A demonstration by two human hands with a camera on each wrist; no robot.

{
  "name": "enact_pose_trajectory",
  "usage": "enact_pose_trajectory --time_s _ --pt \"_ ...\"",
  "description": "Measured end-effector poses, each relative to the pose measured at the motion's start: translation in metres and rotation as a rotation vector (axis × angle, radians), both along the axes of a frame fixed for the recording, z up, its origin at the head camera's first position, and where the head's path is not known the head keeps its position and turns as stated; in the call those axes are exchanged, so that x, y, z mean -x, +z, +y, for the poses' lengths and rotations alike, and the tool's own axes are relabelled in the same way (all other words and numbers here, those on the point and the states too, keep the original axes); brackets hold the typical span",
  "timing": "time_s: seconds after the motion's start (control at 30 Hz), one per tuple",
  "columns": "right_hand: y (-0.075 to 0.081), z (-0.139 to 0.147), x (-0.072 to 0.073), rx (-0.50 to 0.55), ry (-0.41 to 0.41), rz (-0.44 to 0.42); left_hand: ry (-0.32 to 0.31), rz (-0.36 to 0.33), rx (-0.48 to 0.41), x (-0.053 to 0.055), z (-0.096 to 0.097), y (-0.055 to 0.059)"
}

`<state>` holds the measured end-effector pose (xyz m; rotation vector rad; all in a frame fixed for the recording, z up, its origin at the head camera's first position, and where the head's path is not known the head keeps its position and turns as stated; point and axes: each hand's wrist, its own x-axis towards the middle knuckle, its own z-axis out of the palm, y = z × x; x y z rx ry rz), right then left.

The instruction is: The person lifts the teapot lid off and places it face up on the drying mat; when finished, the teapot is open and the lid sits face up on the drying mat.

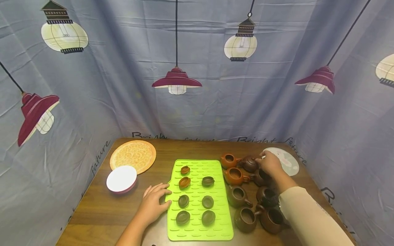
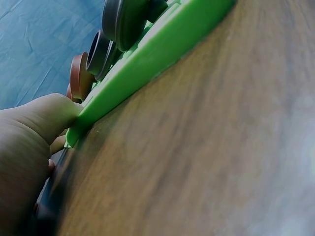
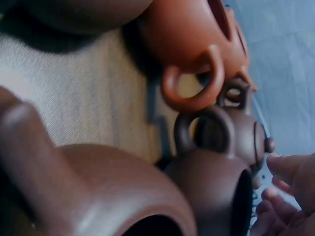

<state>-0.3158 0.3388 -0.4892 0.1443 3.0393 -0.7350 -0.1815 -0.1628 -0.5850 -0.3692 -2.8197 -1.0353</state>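
Note:
My right hand (image 1: 270,164) is beside the small dark brown teapot (image 1: 249,165) in the back row, which has its lid on. In the right wrist view its thumb tip is close to the lid's knob (image 3: 269,145); touching or just apart, I cannot tell. My left hand (image 1: 154,202) rests at the left edge of a green ribbed mat (image 1: 197,229), thumb and fingers spread against it. Several teapot lids lie on the mat, including an orange lid (image 1: 184,182) and a dark brown lid (image 1: 208,217).
Lidless teapots stand right of the mat, among them an orange teapot (image 1: 235,176) and a dark brown teapot (image 1: 245,219). Left lie a pizza-patterned round mat (image 1: 133,153) and a white dish (image 1: 121,178). A pale round mat (image 1: 290,164) lies behind my right hand. Curtains (image 1: 197,116) enclose the table.

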Motion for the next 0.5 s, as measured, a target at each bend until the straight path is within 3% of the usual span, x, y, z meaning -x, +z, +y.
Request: enact_pose_trajectory --time_s 0.17,0.5 --pt "-0.0060 0.0037 -0.0009 0.028 0.002 -0.012 -0.002 0.040 -0.002 0.0005 0.0012 -0.0008" --pt "-0.0092 -0.0026 -0.0003 0.096 0.005 0.012 0.000 0.045 -0.010 0.0004 0.0008 -0.0017"
